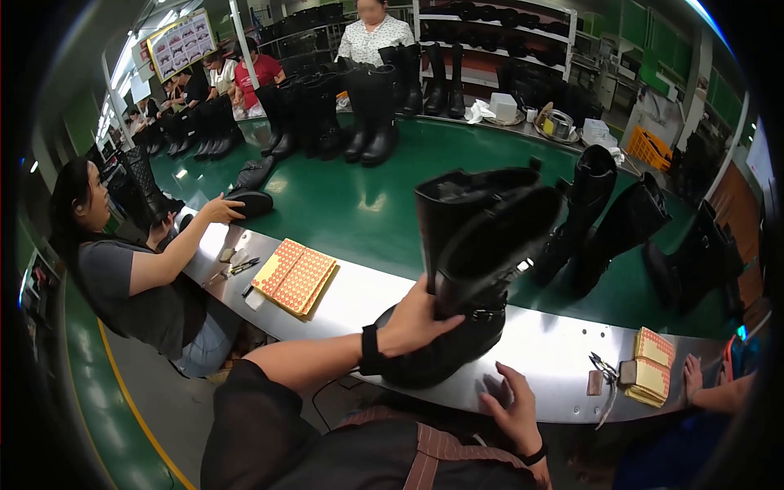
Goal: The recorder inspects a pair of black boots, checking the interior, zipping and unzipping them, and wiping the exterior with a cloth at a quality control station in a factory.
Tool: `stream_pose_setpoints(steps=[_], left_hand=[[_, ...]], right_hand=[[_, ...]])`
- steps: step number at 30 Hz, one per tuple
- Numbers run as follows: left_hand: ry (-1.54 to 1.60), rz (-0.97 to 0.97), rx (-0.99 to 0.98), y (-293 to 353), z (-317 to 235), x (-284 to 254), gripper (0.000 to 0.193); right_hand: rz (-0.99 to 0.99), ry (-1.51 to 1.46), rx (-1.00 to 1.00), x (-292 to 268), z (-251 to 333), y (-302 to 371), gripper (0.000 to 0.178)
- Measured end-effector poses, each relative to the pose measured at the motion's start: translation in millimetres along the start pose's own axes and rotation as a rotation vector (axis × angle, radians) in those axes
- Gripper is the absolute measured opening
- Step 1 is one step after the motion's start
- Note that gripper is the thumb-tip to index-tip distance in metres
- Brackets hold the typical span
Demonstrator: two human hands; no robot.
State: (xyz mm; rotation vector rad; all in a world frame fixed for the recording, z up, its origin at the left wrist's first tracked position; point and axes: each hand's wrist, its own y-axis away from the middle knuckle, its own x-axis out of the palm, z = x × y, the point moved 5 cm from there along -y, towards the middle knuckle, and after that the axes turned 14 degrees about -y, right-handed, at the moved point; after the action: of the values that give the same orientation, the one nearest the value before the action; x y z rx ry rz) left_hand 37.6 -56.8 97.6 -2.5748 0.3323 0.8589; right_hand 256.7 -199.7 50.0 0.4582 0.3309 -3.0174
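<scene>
- Worktop (367, 192): long, glossy green, bordered on the near side by a bare metal ledge (371, 286); both bend toward the rim of the view.
- Pair of black boots (498, 245): at the near ledge, in front of the wearer, shafts up and tilted, buckles showing on one.
- Left hand (420, 318): closed around the near lower shaft, thumb across the front; dark band at the wrist.
- Right hand (514, 408): holding nothing, fingers spread, near the ledge's edge and apart from the boots.
- Ledge, left: patterned orange-and-yellow stack (294, 278), with hand tools (235, 268) beside it.
- Ledge, right: second patterned stack (651, 367), pliers (604, 365) near it.
- Worktop, right: further black boots (625, 229), some leaning.
- Worktop, far side: upright black boots (376, 122) in a row; at the far right, a white box (503, 106) and a metal pot (559, 125) on a tray.
- Co-worker at left (147, 269): seated, one hand on a black boot (249, 204) lying on the worktop.
- Neighbour's hand (692, 376): on the ledge, far right.
- Room, rear: person in a white patterned shirt (376, 37), loaded shelving (490, 59), orange crate (649, 147); at left, more workers and a hanging picture board (181, 45).
- Floor, left: green strip edged by a yellow line (131, 396).
</scene>
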Motion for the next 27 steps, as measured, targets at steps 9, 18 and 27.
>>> stream_pose_setpoints(steps=[9,18,27], left_hand=[[-0.085,0.128,-0.141,-101,-25,-95,0.056],[-0.622,-0.154,-0.179,-303,61,-64,0.056],[-0.724,-0.061,-0.523,-437,232,35,0.105]], right_hand=[[-0.524,-0.086,0.104,-54,-51,29,0.021],[-0.564,0.291,0.086,-42,-31,21,0.012],[-0.358,0.293,-0.104,-48,-45,10,0.011]])
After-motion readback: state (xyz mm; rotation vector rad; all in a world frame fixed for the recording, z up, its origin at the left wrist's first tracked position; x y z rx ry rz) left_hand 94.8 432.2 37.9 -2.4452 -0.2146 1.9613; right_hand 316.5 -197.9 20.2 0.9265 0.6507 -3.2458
